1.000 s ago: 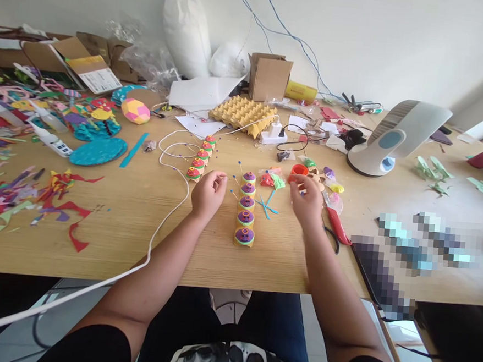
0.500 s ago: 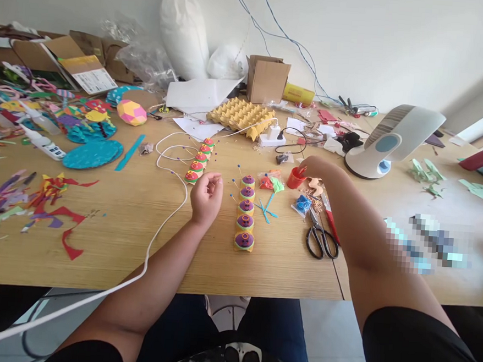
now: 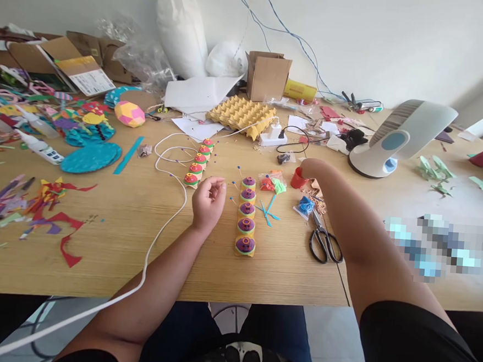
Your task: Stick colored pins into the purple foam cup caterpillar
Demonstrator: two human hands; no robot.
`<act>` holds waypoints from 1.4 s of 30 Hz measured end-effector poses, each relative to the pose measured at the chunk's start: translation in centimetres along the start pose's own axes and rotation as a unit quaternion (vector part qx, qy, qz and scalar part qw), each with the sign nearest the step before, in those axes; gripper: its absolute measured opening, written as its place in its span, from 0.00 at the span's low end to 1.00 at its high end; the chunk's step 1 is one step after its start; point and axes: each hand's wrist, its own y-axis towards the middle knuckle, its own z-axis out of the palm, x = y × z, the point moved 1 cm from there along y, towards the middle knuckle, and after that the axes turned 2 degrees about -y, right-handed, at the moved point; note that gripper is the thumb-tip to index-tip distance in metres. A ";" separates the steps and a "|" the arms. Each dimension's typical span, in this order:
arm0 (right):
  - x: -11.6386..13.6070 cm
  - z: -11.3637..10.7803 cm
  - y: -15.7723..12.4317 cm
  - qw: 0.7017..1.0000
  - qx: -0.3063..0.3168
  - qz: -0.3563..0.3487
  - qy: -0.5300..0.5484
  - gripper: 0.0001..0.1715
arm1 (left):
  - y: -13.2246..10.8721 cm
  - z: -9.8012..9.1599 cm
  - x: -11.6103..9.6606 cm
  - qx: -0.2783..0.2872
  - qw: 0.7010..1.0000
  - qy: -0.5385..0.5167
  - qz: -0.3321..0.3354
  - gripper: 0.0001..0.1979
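Observation:
My left hand (image 3: 208, 203) rests on the table with its fingers curled together; what they hold, if anything, I cannot make out. Just right of it stands a row of egg-carton cups topped with purple clay (image 3: 247, 209), with small faces and orange rings. A similar red-and-green row (image 3: 195, 169) lies behind my left hand. My right hand (image 3: 312, 168) reaches down at the small red cup (image 3: 298, 178), its fingers hidden. Blue-headed pins (image 3: 235, 186) lie beside the purple row. Near the right forearm are blue clay in a bag (image 3: 305, 205) and black-handled scissors (image 3: 324, 240).
Blue plastic tools (image 3: 268, 211) and bags of red and green clay (image 3: 272, 184) lie right of the purple row. Behind are a yellow egg tray (image 3: 241, 116), a power strip (image 3: 273, 139) and a white fan (image 3: 397, 139). A white cable (image 3: 155, 235) crosses my left forearm. Paper scraps cover the left.
My right hand has dipped lower at the red cup, and its fingers no longer show. My left hand stays almost where it was. The view has shifted slightly.

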 end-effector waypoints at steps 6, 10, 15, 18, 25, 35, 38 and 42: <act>0.3 -1.4 -0.5 0.991 0.104 0.019 -0.083 0.13 | 0.1 0.0 0.1 0.001 1.000 -0.001 -0.002 0.13; 0.5 -3.0 -1.5 0.989 0.084 0.008 -0.121 0.11 | 0.1 0.0 0.1 0.002 1.000 -0.001 -0.003 0.14; 1.0 -5.8 -5.2 0.988 -0.050 0.020 -0.146 0.11 | 0.1 -0.2 -0.1 -0.013 1.000 -0.011 0.015 0.13; 1.9 -5.9 -9.3 0.989 -0.147 0.003 -0.019 0.09 | 0.1 -0.2 -0.2 -0.020 1.000 -0.004 0.023 0.13; 5.8 -0.2 -16.8 0.884 -0.113 -0.074 0.448 0.12 | -0.2 -0.3 -0.6 -0.012 0.997 -0.010 0.072 0.11; 11.4 6.2 -18.7 0.743 -0.056 -0.168 0.646 0.20 | -1.4 -1.1 -3.7 0.035 0.949 0.090 0.301 0.08; 12.0 7.0 -18.7 0.768 -0.048 -0.201 0.606 0.20 | -1.8 -0.9 -4.3 0.079 0.938 0.109 0.319 0.12; 12.0 7.0 -18.8 0.800 -0.077 -0.214 0.555 0.18 | -2.1 -0.6 -4.5 0.126 0.925 0.115 0.338 0.09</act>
